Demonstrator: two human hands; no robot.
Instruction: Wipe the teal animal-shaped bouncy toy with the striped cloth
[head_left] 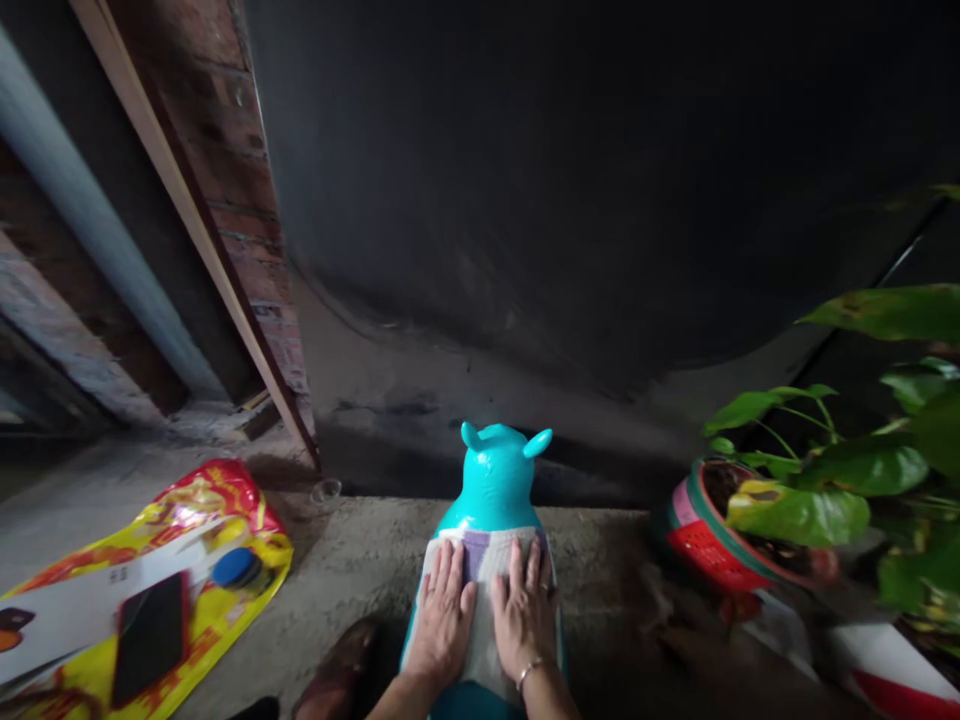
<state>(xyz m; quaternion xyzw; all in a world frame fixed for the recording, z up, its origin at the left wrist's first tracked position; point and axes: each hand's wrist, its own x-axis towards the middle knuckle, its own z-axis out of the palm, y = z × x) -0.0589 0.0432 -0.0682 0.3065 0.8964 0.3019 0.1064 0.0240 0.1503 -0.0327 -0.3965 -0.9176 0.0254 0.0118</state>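
Observation:
A shiny turquoise animal-shaped toy [496, 487] with two small ears stands on the floor in front of me, its head towards the dark wall. Over its back lies a white cloth [480, 640] with a purple patch. My left hand [444, 610] rests flat on the cloth's left side, fingers stretched forward. On the right side of the cloth, my right hand [523, 615] also lies flat with its fingers slightly spread; a bracelet circles that wrist. Neither hand grips anything.
At left, a yellow and red plastic bag [214, 650] lies under a phone [151, 637], papers and a blue-capped jar [236, 570]. A potted plant [720, 540] stands at right. A wooden post [202, 230] leans by the brick wall. A brown shoe [337, 670] shows below.

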